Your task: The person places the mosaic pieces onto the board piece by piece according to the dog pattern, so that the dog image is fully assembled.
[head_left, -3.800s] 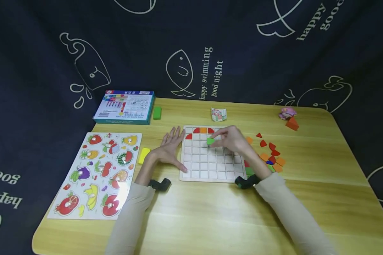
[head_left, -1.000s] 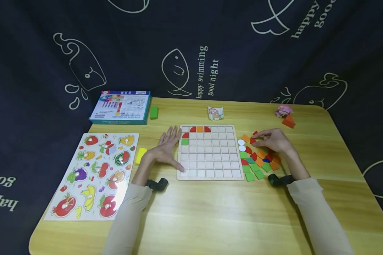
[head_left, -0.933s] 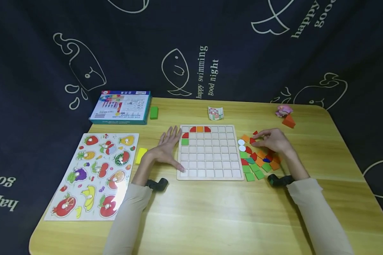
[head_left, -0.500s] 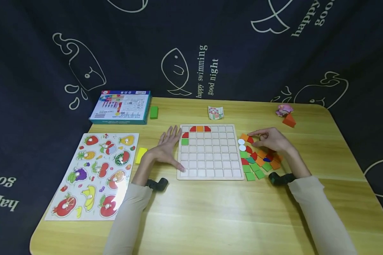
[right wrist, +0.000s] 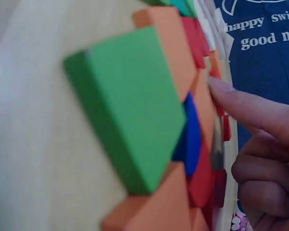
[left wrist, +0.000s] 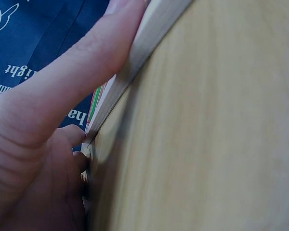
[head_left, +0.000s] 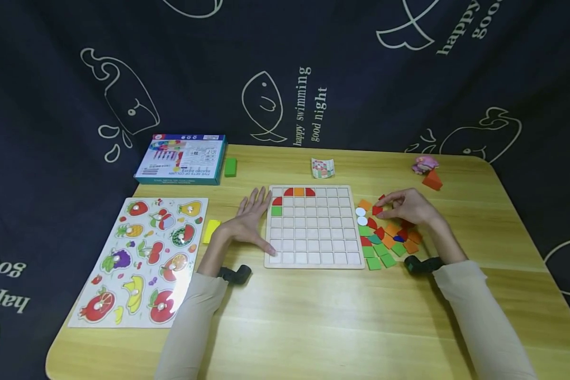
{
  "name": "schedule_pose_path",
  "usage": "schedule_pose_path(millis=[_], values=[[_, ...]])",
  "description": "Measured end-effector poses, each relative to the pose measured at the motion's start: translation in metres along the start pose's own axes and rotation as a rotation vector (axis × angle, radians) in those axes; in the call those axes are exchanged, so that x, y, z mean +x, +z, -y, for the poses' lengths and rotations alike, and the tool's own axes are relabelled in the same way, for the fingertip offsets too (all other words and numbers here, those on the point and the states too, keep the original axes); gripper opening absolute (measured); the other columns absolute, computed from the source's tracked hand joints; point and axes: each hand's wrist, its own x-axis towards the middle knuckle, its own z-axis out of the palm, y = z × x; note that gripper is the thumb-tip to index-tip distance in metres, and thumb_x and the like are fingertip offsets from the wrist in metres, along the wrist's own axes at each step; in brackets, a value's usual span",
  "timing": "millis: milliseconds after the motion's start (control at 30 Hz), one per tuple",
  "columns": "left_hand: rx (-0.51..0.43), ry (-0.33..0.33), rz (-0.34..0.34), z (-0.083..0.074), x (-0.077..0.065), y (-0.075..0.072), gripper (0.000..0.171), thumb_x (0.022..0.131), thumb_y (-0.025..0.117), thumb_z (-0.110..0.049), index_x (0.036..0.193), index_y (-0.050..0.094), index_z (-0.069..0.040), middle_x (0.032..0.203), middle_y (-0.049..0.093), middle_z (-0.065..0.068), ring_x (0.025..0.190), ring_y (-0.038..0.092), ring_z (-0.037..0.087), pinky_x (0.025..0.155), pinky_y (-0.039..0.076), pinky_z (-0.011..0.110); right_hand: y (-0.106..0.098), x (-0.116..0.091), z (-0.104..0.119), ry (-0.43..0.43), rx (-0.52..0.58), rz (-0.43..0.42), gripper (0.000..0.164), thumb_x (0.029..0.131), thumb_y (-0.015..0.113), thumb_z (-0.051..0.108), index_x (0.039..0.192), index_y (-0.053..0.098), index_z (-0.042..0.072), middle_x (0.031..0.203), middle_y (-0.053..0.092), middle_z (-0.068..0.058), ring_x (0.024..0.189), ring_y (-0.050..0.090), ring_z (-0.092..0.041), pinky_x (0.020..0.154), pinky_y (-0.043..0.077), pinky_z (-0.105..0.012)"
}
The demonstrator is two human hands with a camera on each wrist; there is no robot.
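My left hand [head_left: 248,226] lies spread at the left edge of a white grid board [head_left: 313,232], its thumb [left wrist: 77,72] against the board's side in the left wrist view. Red quarter-circles [head_left: 310,192], an orange square [head_left: 298,192] and a green square [head_left: 276,211] sit in the board's upper left cells. To the right of the board, my right hand [head_left: 408,206] pinches a small red piece [head_left: 377,210] between thumb and index finger, low over the table; its shape is partly hidden. The other fingers are curled in the right wrist view.
Beside the board lie loose pieces: white circles [head_left: 362,221], green squares [head_left: 387,260], orange squares [head_left: 411,246]. A fruit puzzle [head_left: 138,258], a yellow block [head_left: 211,231], a box [head_left: 180,158], a green block [head_left: 230,167], a picture card [head_left: 323,168] and a red wedge [head_left: 433,180] surround these.
The green square, earlier in my right hand, now lies in the board's left column. My right hand has gone right to the loose pieces and shifted a red piece slightly. The left hand stays put.
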Motion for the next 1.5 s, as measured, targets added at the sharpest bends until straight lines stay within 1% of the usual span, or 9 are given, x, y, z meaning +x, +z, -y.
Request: schedule_pose_path(millis=[333,467,600,767,867,933,1100,1267,1500], values=[[-0.009,0.002,0.007,0.001,0.0,-0.002,0.153,0.048,0.085,-0.068,0.155,-0.012,-0.013,0.161,-0.022,0.012,0.149,-0.023,0.03,0.122,-0.012,0.053,0.007,0.009,0.0,-0.055,0.042,0.041,0.039,0.076,0.082,0.031,0.106,0.072,0.008,0.055,0.029,0.005,0.048,0.031,-0.013,0.042,0.023,-0.028],[-0.006,-0.005,0.012,0.002,0.0,-0.002,0.153,0.048,0.084,-0.069,0.154,-0.012,-0.014,0.161,-0.023,0.011,0.149,-0.023,0.029,0.122,-0.013,0.051,0.009,0.008,0.009,-0.066,0.027,0.01,0.037,0.077,0.081,0.031,0.105,0.073,0.009,0.055,0.029,0.005,0.05,0.03,-0.013,0.043,0.024,-0.028],[0.008,0.001,0.01,0.002,0.0,-0.001,0.153,0.049,0.084,-0.069,0.154,-0.013,-0.014,0.161,-0.023,0.011,0.149,-0.023,0.029,0.122,-0.012,0.052,0.023,0.003,0.049,-0.109,0.007,-0.009,0.034,0.076,0.082,0.032,0.105,0.075,0.015,0.057,0.027,0.002,0.055,0.032,-0.017,0.048,0.024,-0.03],[0.034,0.0,0.018,-0.001,0.001,0.001,0.154,0.048,0.084,-0.069,0.154,-0.013,-0.014,0.161,-0.022,0.012,0.149,-0.023,0.029,0.122,-0.012,0.051,0.081,0.01,0.122,-0.259,0.039,0.114,0.03,0.074,0.084,0.025,0.102,0.077,0.016,0.056,0.031,0.002,0.054,0.031,-0.017,0.048,0.023,-0.026],[0.038,0.008,0.025,-0.003,0.003,0.002,0.154,0.048,0.083,-0.07,0.154,-0.013,-0.013,0.161,-0.022,0.012,0.149,-0.023,0.03,0.122,-0.011,0.051,0.117,0.019,0.151,-0.313,0.057,0.158,0.027,0.073,0.085,0.02,0.098,0.078,0.012,0.057,0.05,0.003,0.056,0.041,-0.011,0.052,0.03,-0.02],[0.036,0.011,0.024,-0.004,0.005,0.002,0.153,0.049,0.083,-0.071,0.154,-0.012,-0.013,0.161,-0.022,0.012,0.149,-0.023,0.03,0.122,-0.011,0.051,0.134,0.024,0.162,-0.313,0.07,0.161,0.026,0.072,0.085,0.017,0.095,0.078,0.01,0.07,0.066,-0.001,0.063,0.052,-0.008,0.057,0.037,-0.017],[0.038,0.001,0.02,-0.003,0.005,0.002,0.153,0.048,0.082,-0.072,0.155,-0.011,-0.013,0.161,-0.022,0.011,0.149,-0.023,0.03,0.122,-0.012,0.051,0.153,0.03,0.168,-0.282,0.117,0.139,0.026,0.069,0.086,0.013,0.093,0.078,0.008,0.098,0.075,-0.006,0.069,0.05,-0.01,0.057,0.037,-0.018],[0.034,-0.007,0.017,0.001,0.003,0.002,0.154,0.048,0.082,-0.072,0.155,-0.012,-0.013,0.161,-0.022,0.01,0.148,-0.024,0.029,0.122,-0.012,0.051,0.157,0.033,0.168,-0.275,0.138,0.119,0.023,0.069,0.087,0.016,0.091,0.079,0.011,0.095,0.076,-0.003,0.067,0.047,-0.01,0.054,0.034,-0.019],[0.03,-0.01,0.011,0.002,-0.001,-0.001,0.152,0.049,0.082,-0.071,0.154,-0.012,-0.014,0.161,-0.023,0.01,0.148,-0.024,0.03,0.122,-0.011,0.053,0.162,0.038,0.174,-0.273,0.192,0.141,0.02,0.07,0.086,0.011,0.089,0.079,0.008,0.087,0.075,-0.008,0.057,0.043,-0.007,0.05,0.034,-0.018]])
